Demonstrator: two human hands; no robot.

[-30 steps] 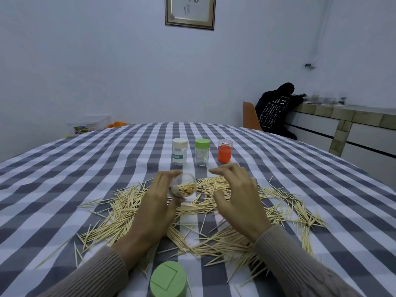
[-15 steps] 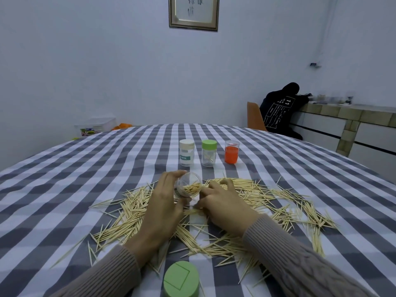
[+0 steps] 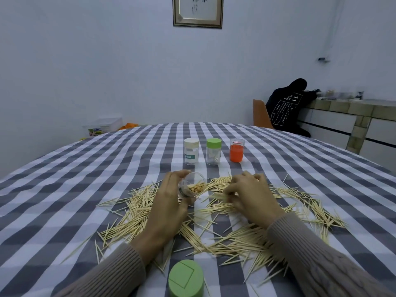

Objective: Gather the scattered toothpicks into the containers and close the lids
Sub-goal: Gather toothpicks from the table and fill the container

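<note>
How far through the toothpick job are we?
Early. Done: two capped jars stand at the back. In hand: left hand holds an open jar partly filled; right hand pinches more toothpicks. Left: the large scattered pile, the green lid.

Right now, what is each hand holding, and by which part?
The left hand grips the tilted clear jar round its side wall. The right hand pinches a few toothpicks between curled fingertips.

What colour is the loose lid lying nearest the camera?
Light green. The lid lies at the bottom edge of the head view, below the scattered toothpicks.
</note>
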